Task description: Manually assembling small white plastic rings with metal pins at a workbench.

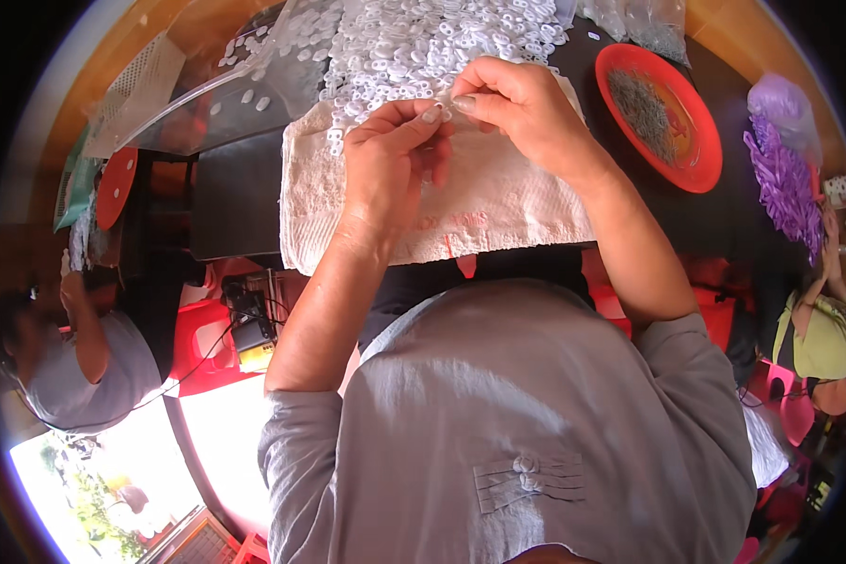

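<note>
Fingers (430, 115) of the left hand (381, 160) are pinching a small white piece (446, 110) above the cloth (517, 193), near a heap of white pieces (432, 42) on the table (235, 221), while those of the right hand (531, 108) are pressing together beside it, anything between them being too small to tell.

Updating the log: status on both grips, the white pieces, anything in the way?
Left grip pinching a small white piece; right grip close by, hold unclear. Loose white pieces heaped just beyond. Red plate off right, not in the way.
</note>
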`<move>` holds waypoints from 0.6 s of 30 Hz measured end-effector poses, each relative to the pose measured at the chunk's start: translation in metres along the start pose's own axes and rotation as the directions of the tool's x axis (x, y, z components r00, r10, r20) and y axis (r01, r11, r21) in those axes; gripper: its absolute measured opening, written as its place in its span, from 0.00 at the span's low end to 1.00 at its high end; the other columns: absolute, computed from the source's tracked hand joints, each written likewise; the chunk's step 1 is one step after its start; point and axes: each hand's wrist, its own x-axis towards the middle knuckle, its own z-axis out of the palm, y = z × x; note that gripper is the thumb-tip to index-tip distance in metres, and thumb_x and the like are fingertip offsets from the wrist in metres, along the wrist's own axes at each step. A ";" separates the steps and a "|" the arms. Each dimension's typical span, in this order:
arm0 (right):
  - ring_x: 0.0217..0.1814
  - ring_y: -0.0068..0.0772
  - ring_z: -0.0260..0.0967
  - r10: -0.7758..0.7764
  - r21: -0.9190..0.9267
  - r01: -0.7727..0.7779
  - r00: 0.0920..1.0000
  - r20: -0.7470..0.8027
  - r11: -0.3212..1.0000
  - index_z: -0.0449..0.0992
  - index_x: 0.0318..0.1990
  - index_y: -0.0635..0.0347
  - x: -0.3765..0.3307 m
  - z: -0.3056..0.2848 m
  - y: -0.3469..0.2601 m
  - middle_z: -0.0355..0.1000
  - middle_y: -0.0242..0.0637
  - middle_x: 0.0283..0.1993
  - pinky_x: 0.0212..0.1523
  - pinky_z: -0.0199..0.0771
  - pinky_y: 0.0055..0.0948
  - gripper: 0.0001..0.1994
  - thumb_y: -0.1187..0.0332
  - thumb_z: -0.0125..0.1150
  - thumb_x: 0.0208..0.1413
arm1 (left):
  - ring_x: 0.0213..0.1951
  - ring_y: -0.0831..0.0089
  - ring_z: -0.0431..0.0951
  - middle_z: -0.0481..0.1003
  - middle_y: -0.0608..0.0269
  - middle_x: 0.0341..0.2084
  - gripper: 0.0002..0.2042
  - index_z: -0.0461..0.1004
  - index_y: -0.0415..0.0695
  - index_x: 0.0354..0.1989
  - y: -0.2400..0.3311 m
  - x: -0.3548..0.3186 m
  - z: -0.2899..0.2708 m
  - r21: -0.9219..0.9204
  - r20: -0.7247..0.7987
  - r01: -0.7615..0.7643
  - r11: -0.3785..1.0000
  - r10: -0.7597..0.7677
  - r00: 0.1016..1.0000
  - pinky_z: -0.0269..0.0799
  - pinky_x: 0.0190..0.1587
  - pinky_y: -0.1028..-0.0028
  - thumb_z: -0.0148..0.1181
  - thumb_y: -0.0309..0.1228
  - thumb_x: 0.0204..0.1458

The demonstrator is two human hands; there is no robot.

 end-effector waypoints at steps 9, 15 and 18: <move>0.28 0.16 0.65 -0.024 -0.144 0.025 1.000 0.011 0.989 0.73 0.35 0.66 -0.001 0.004 -0.001 0.70 0.28 0.26 0.30 0.67 0.19 0.03 0.76 0.55 0.55 | 0.20 0.75 0.73 0.75 0.56 0.26 0.04 0.71 0.33 0.36 -0.005 -0.002 0.000 -0.024 0.008 -0.033 0.999 0.034 0.999 0.66 0.18 0.78 0.55 0.22 0.56; 0.28 0.16 0.66 -0.070 -0.090 0.065 0.996 -0.048 0.994 0.73 0.34 0.65 -0.001 0.006 0.000 0.71 0.29 0.26 0.31 0.67 0.20 0.02 0.77 0.56 0.55 | 0.20 0.75 0.73 0.75 0.56 0.26 0.04 0.71 0.33 0.36 -0.006 -0.001 -0.001 -0.045 0.002 -0.052 0.998 0.052 0.999 0.66 0.18 0.78 0.55 0.21 0.56; 0.29 0.17 0.67 -0.124 -0.145 0.118 0.992 -0.033 0.982 0.73 0.34 0.65 0.000 0.007 0.001 0.71 0.30 0.26 0.31 0.68 0.20 0.02 0.77 0.57 0.54 | 0.20 0.76 0.73 0.75 0.56 0.26 0.04 0.71 0.33 0.36 -0.006 -0.002 0.000 -0.056 -0.004 -0.048 0.997 0.048 0.999 0.65 0.18 0.79 0.55 0.21 0.55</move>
